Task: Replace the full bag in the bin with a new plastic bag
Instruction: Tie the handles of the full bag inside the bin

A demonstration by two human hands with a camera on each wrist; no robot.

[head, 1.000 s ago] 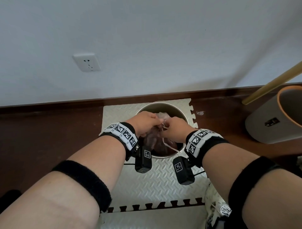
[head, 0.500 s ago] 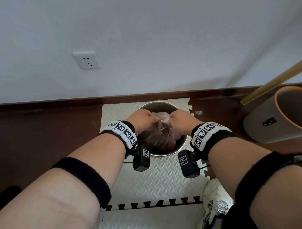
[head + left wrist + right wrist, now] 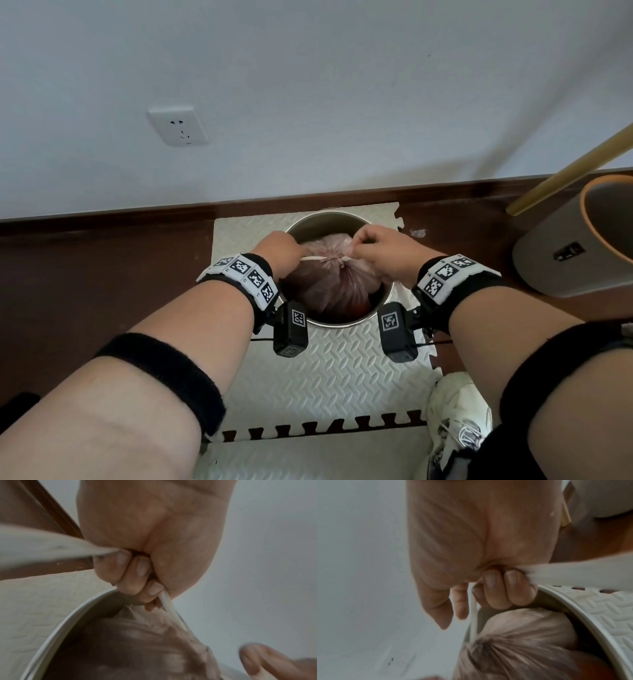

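— What is different now?
— The left hand [image 3: 281,251] and right hand [image 3: 383,251] are farther apart, and the white drawstring [image 3: 317,258] is stretched tight.
— And the bag [image 3: 329,274]?
— Its mouth is now gathered closed.

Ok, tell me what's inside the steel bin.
A full pinkish plastic bag fills the steel bin, its neck cinched by a white drawstring. The contents are hidden by the bag.

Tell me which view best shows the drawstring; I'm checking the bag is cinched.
Head view: the drawstring runs taut from the left hand to the gathered neck by the right hand. Each wrist view shows only one short strand.
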